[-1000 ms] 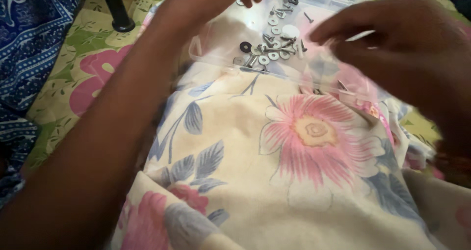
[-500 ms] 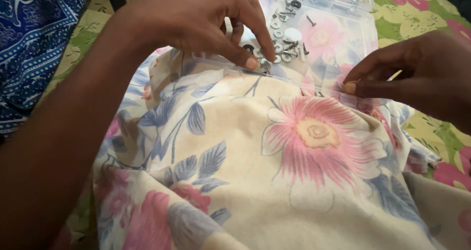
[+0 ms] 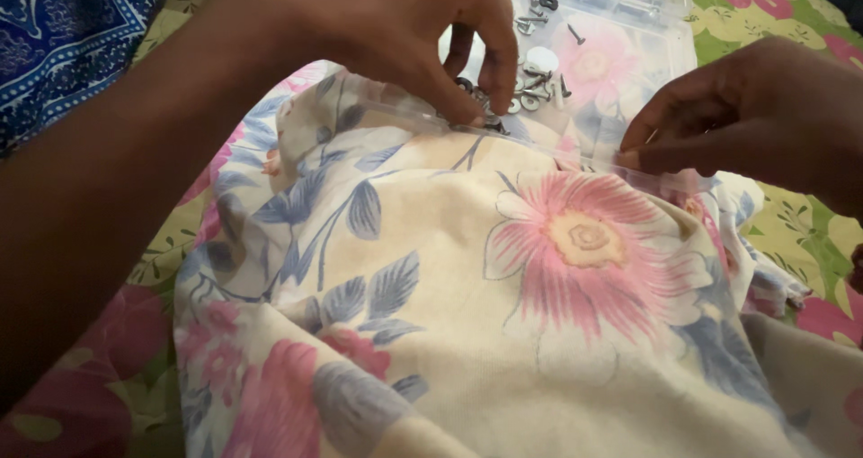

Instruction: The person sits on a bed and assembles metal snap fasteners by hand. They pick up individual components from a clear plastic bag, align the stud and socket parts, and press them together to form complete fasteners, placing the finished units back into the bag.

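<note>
Left hand [image 3: 404, 35] pinches the clear bag [image 3: 584, 62] of metal snaps [image 3: 530, 94] at its near edge; right hand [image 3: 755, 116] pinches the same edge, stretching it taut over floral cloth [image 3: 539, 332].

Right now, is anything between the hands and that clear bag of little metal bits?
Nothing visible. The left hand and the right hand each pinch the near edge of the clear bag, which lies on the flowered cloth. The metal bits sit inside.
</note>
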